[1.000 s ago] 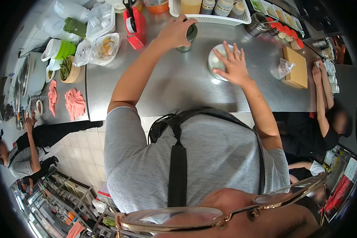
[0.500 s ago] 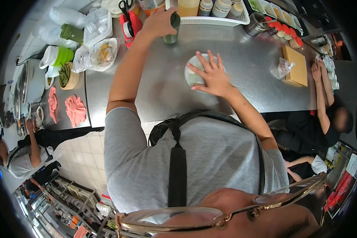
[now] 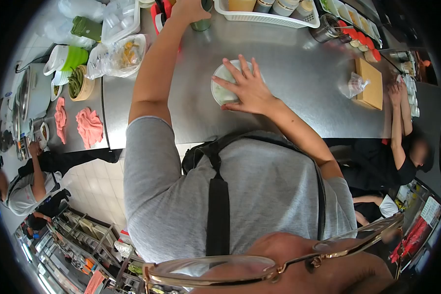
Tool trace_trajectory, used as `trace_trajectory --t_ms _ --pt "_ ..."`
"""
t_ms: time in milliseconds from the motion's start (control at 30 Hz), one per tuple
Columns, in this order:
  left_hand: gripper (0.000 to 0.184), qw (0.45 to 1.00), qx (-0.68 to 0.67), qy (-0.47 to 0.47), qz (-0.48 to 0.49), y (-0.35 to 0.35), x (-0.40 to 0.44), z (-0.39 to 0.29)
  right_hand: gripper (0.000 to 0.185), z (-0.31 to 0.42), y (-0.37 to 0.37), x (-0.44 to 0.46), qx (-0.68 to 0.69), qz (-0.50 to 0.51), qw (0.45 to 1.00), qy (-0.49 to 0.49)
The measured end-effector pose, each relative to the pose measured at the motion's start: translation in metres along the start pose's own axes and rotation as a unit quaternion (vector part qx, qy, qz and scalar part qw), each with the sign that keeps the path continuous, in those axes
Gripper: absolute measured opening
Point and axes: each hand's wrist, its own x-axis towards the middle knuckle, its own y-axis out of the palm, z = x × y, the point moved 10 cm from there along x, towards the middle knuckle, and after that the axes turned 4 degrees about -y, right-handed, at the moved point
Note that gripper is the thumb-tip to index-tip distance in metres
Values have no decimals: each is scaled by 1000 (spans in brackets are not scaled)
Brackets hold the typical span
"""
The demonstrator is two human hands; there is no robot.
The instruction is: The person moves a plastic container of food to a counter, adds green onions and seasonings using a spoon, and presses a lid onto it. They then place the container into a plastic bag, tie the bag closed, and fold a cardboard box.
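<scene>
My left hand [image 3: 188, 11] is wrapped round a dark green jar [image 3: 202, 23] near the top edge of the view, over the steel counter [image 3: 289, 73]. Its thumb lies along the jar's side. Spread fingers of my right hand [image 3: 250, 90] rest on top of a round, whitish, translucent container [image 3: 220, 83] on the counter, to the right of and nearer to me than the jar. The palm covers part of its lid.
A white basket [image 3: 274, 18] of bottles stands behind. At left are a red tape dispenser [image 3: 167, 7], a bagged bowl [image 3: 127, 56] and pink cloths [image 3: 89, 127]. A cardboard box [image 3: 370, 83] and red-lidded jars [image 3: 365, 43] are at right. Other people stand at both sides.
My left hand and the green jar have moved left and away from me. My right hand and the round container have slid left across the counter.
</scene>
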Motion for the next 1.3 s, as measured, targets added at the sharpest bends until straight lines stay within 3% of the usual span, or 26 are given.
trace_trajectory --t_ms 200,333,533,633,700,767,867,933,967,1033,1067,1133,1267,1300 --pt "76 994 55 -86 39 7 3 9 78 3 1 1 -11 5 1000 -8" --pt "79 992 100 -77 -10 11 0 4 77 5 2 2 -27 8 1000 -6" --pt "88 991 86 -92 51 17 -1 8 74 5 8 0 -46 7 999 -13" --pt "93 994 81 -69 -31 -29 -29 -14 76 6 8 0 -53 1 998 -20" --pt "85 975 3 -15 -223 -71 -57 -13 76 7 11 -1 -50 1 999 -21" --pt "56 967 -124 -54 -217 -95 -81 6 76 7 10 1 -46 -2 999 -22" --pt "54 944 -135 -100 -283 -53 -112 100 74 8 7 0 -39 -4 999 -23" --pt "37 913 -146 -229 -303 -31 -145 147 69 9 7 0 -22 -9 999 -22" --pt "37 912 -142 -230 -310 -9 -154 163 69 11 6 1 -24 -12 999 -28" --pt "35 888 -314 -259 -213 56 -152 199 62 19 9 1 -16 -3 998 -57" --pt "35 887 -312 -261 -218 50 -156 190 62 21 9 1 -17 -3 998 -62" --pt "39 817 -458 -264 -232 62 -162 173 50 27 9 0 13 10 996 -86" --pt "44 792 -444 -351 -228 75 -148 201 41 33 1 7 54 6 991 -124" --pt "45 810 -387 -387 -210 77 -142 206 37 34 4 19 36 71 988 -135"
